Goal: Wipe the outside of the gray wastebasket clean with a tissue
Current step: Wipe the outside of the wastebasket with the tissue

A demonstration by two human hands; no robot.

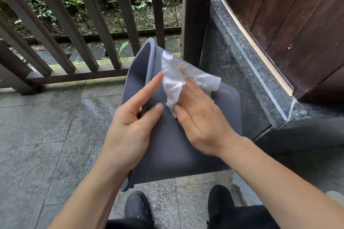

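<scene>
The gray wastebasket (178,154) is tipped on its side in front of me, its open mouth facing left and its flat outer wall turned up. My left hand (130,126) grips the rim, thumb on the outer wall, index finger stretched along the edge. My right hand (197,117) lies flat on the outer wall and presses a crumpled white tissue (175,80) against it. The tissue covers my right fingertips and spreads toward the basket's far rim.
A dark wooden railing (78,42) runs across the back with plants behind it. A dark granite ledge (247,72) and a wooden door (297,20) stand at the right. Gray stone floor tiles (46,135) lie to the left. My black shoes (137,208) are below the basket.
</scene>
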